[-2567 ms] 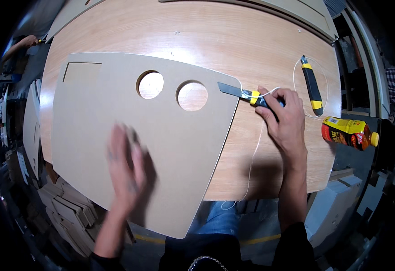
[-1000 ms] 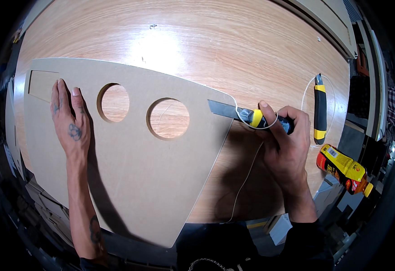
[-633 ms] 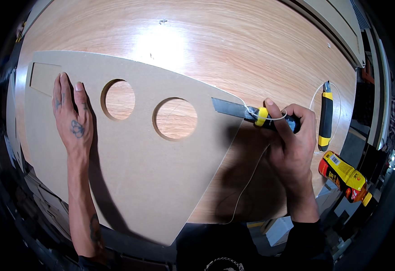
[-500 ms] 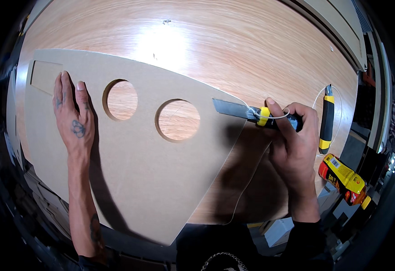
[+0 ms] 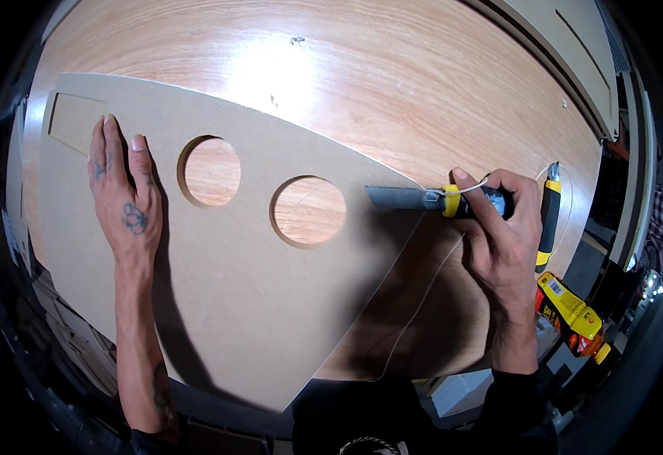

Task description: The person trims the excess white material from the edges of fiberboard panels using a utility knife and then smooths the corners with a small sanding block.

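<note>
A flat brown fibreboard panel point(image 5: 217, 303) with two round holes lies on the wooden table point(image 5: 392, 83). My left hand point(image 5: 123, 201) presses flat on the panel's left part, fingers together, beside the left hole. My right hand point(image 5: 498, 235) grips a scraper point(image 5: 430, 199) with a black and yellow handle. Its grey blade lies over the panel's right tip, pointing left toward the right hole. A thin white cord point(image 5: 415, 311) runs from the scraper handle down over the table's front edge.
A second black and yellow tool point(image 5: 547, 220) lies on the table just right of my right hand. A yellow and red bottle point(image 5: 570, 315) lies at the table's right front corner. More cut boards are stacked at the upper right point(image 5: 566, 53) and lower left.
My right hand has moved the scraper left, so the blade now lies over the panel's tip. My left hand has stayed flat on the panel's left part.
</note>
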`<action>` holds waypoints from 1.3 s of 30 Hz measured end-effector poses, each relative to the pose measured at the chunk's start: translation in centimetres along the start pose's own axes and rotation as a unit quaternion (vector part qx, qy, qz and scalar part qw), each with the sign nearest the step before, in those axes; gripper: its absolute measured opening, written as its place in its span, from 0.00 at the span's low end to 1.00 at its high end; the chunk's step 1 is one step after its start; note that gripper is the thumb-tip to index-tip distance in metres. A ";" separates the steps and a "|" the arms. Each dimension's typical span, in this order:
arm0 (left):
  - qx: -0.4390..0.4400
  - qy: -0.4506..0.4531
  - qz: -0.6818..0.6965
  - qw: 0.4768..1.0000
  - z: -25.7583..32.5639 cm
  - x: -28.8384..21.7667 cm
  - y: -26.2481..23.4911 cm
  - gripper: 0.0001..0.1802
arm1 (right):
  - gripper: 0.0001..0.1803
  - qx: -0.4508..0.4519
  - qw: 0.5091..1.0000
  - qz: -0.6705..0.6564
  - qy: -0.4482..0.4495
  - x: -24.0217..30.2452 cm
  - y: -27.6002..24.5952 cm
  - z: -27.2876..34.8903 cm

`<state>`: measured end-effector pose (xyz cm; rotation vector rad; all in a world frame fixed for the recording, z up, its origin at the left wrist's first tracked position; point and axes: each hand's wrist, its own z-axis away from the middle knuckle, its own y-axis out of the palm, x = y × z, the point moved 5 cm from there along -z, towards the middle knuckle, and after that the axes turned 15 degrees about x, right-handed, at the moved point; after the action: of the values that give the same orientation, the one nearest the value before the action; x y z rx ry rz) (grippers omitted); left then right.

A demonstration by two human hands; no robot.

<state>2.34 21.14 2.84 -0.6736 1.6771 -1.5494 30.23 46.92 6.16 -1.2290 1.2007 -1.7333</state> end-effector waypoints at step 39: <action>0.001 -0.005 0.032 0.999 -0.2 0.1 0.0 0.30 | 0.29 0.012 0.999 -0.003 -0.030 -1.8 -0.3 1.0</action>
<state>2.15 21.18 2.86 -0.6198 1.6729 -1.5001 31.72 48.36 6.04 -1.2635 1.1377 -1.6985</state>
